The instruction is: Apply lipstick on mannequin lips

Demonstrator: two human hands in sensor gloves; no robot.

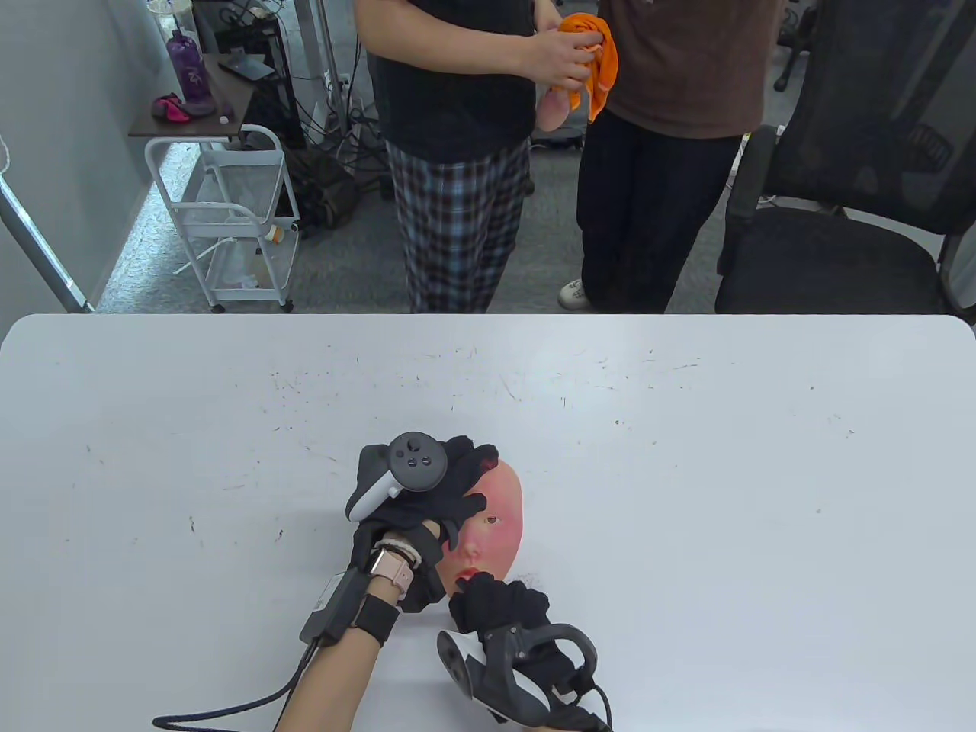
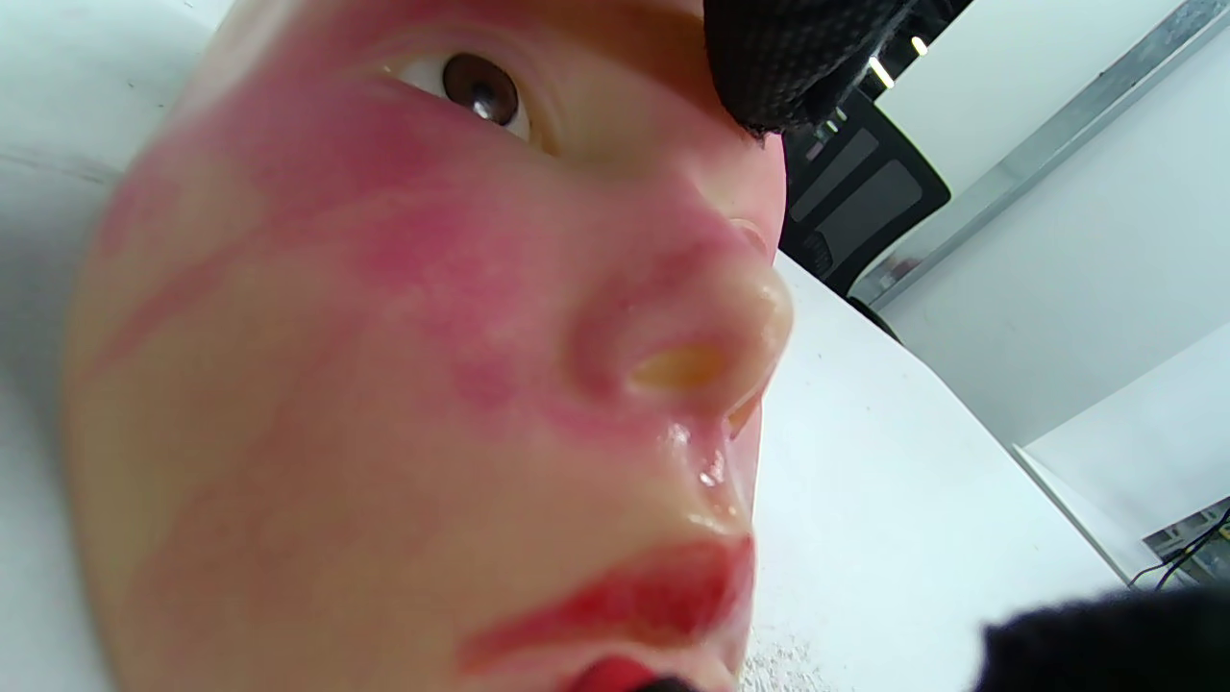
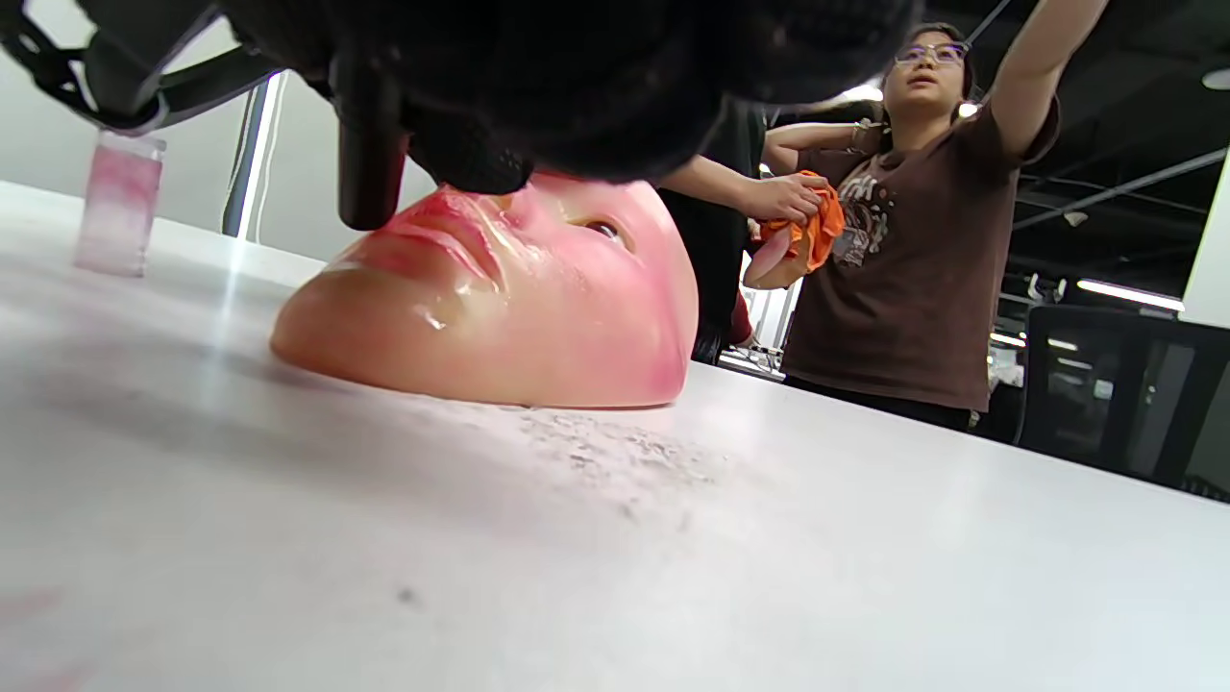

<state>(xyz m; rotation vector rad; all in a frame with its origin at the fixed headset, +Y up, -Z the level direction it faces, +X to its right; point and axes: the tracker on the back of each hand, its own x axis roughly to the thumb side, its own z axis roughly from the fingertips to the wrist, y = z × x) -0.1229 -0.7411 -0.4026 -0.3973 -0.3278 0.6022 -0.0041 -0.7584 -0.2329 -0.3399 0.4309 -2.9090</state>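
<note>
A pink mannequin face (image 1: 497,526) lies face up on the white table (image 1: 724,473), chin toward me. Its lips (image 1: 467,573) are red; they show close up in the left wrist view (image 2: 663,596). My left hand (image 1: 435,488) rests over the face's left side and forehead, holding it still. My right hand (image 1: 499,606) grips a black lipstick (image 3: 370,144) whose lower end touches the lips (image 3: 432,226) in the right wrist view. The face also fills the left wrist view (image 2: 384,365) and lies at mid-left in the right wrist view (image 3: 538,308).
A small clear cap or tube with pink smears (image 3: 120,202) stands on the table left of the face. Two people (image 1: 564,152) stand at the table's far edge with an orange cloth (image 1: 598,57). A black chair (image 1: 854,191) is at back right, a white cart (image 1: 236,221) at back left.
</note>
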